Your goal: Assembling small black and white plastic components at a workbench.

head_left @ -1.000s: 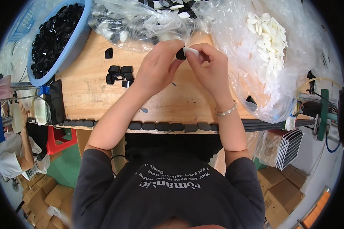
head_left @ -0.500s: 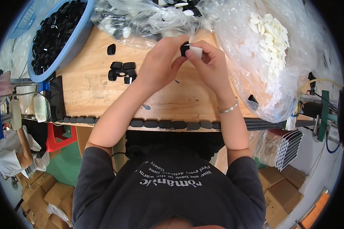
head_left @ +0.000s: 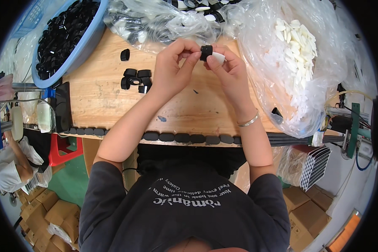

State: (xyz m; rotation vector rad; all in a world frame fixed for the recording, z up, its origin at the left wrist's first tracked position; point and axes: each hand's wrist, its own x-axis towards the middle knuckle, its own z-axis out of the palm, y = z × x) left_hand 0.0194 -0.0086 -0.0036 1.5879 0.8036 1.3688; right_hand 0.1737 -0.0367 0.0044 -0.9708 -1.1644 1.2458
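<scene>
Above the table, my right hand pinches a small black plastic cap together with a white oval piece, which sticks out on the cap's right side. My left hand is closed, its thumb and index fingertip meeting at the cap's left edge. Fingers partly hide both small parts. On the wood left of my hands lies a loose group of several black caps, with a single black cap farther back.
A blue basin full of black caps stands at the left. Clear plastic bags lie across the back; one on the right holds white oval pieces. Black foam pads line the table's front edge. Another person sits at far left.
My left thumb and fingers have shifted to the cap's left edge, leaving more of the cap showing. The cap has turned a little, and the white piece shows less beside it.
</scene>
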